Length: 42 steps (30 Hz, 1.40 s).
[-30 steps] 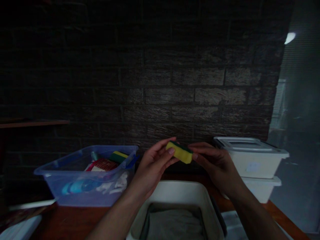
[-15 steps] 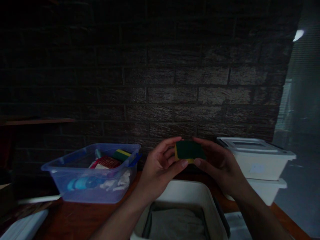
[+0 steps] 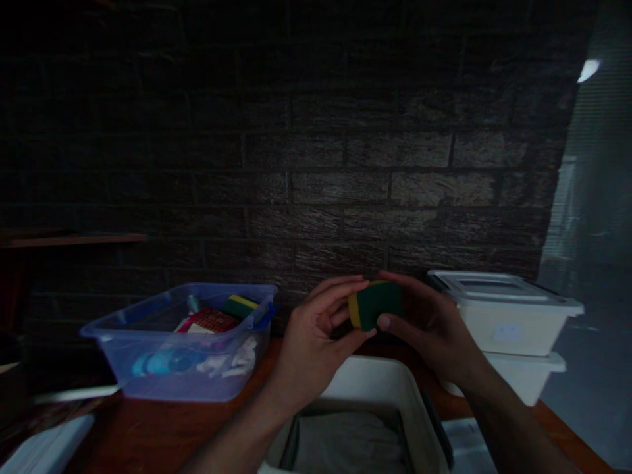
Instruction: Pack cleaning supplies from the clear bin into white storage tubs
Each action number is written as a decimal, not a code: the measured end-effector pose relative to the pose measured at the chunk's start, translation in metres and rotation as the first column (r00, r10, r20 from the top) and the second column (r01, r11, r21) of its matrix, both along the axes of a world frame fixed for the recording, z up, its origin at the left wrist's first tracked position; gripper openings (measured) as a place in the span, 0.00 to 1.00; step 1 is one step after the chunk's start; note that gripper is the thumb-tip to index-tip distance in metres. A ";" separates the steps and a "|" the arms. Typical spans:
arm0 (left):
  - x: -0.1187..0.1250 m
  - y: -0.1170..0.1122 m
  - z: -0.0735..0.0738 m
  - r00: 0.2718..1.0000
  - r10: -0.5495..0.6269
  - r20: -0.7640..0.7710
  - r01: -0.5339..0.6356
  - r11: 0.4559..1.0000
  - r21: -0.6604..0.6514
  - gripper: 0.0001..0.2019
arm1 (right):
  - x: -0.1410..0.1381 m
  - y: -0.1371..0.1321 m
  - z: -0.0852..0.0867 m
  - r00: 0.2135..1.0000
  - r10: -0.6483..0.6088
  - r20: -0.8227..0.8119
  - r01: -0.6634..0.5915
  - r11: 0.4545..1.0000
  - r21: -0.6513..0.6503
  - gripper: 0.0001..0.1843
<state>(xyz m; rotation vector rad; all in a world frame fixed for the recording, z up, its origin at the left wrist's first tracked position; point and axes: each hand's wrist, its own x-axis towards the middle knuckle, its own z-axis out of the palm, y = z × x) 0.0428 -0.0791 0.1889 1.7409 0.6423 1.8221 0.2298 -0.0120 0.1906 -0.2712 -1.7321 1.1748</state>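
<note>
A green and yellow sponge is held up between my two hands, its dark green side facing me and a yellow edge at the left. My right hand grips it from the right, thumb on the green face and fingers behind. At its left edge, the fingertips and thumb of my left hand close around the sponge. Below both hands stands an open white bin with grey cloth in its bottom.
On the left, a clear bluish tub holds another sponge, a red packet, a blue bottle and white pieces. Two lidded white boxes are stacked at the right. Behind the wooden table rises a dark brick wall.
The sponge has been turned and tilted between my hands, so more of its yellow left edge shows. My left thumb has shifted slightly down and right.
</note>
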 end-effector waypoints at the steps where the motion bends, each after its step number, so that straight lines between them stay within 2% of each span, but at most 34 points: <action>1: 0.000 -0.001 0.000 1.000 -0.018 -0.016 0.017 1.000 -0.027 0.26 | 0.000 0.001 0.000 1.000 0.013 -0.001 -0.013 1.000 -0.006 0.32; 4: 0.000 -0.003 0.001 0.993 -0.112 -0.037 0.107 0.986 -0.131 0.33 | 0.001 0.002 0.002 1.000 0.014 -0.012 -0.014 1.000 0.013 0.28; 6: 0.000 -0.004 0.002 0.991 -0.135 -0.018 0.130 0.980 -0.153 0.33 | 0.002 0.002 0.003 0.999 0.010 -0.033 -0.009 0.999 0.035 0.28; 10: -0.002 -0.001 0.003 0.999 -0.045 0.022 0.048 0.992 -0.117 0.25 | 0.002 0.002 0.003 0.998 0.033 -0.055 -0.030 0.999 0.044 0.28; 16: -0.001 -0.002 0.003 0.998 -0.010 0.059 0.016 0.993 -0.118 0.19 | 0.003 0.000 0.003 1.000 0.022 -0.010 -0.022 0.999 0.031 0.28; 21: -0.001 -0.005 0.004 0.995 -0.090 0.049 0.097 0.979 -0.181 0.26 | 0.002 0.007 0.001 0.998 0.021 -0.050 -0.021 1.000 0.010 0.19; 25: -0.005 -0.003 0.005 0.994 -0.109 0.018 0.110 0.986 -0.122 0.19 | 0.003 0.012 0.000 0.995 0.083 -0.051 -0.083 0.997 -0.007 0.17; 28: -0.008 0.002 0.004 0.998 -0.050 0.042 0.054 0.992 -0.112 0.15 | 0.003 0.013 -0.001 0.997 0.047 -0.066 -0.047 0.999 -0.008 0.21; 31: -0.009 0.006 0.002 0.996 -0.032 0.088 0.047 0.984 -0.173 0.13 | 0.001 0.012 -0.001 0.993 -0.039 -0.112 0.044 0.998 0.050 0.25; 35: -0.009 0.007 0.003 0.986 -0.113 0.124 0.140 0.961 -0.238 0.15 | -0.002 0.006 -0.001 0.989 -0.115 -0.089 0.133 0.964 0.229 0.25; 38: -0.009 0.006 0.006 0.978 -0.121 0.168 0.163 0.952 -0.259 0.14 | -0.003 0.000 0.001 0.996 -0.077 -0.049 0.088 0.957 0.275 0.25; 42: -0.010 0.006 0.009 0.969 -0.113 0.219 0.180 0.932 -0.314 0.16 | 0.000 -0.006 0.005 1.000 -0.013 -0.010 0.015 0.973 0.228 0.23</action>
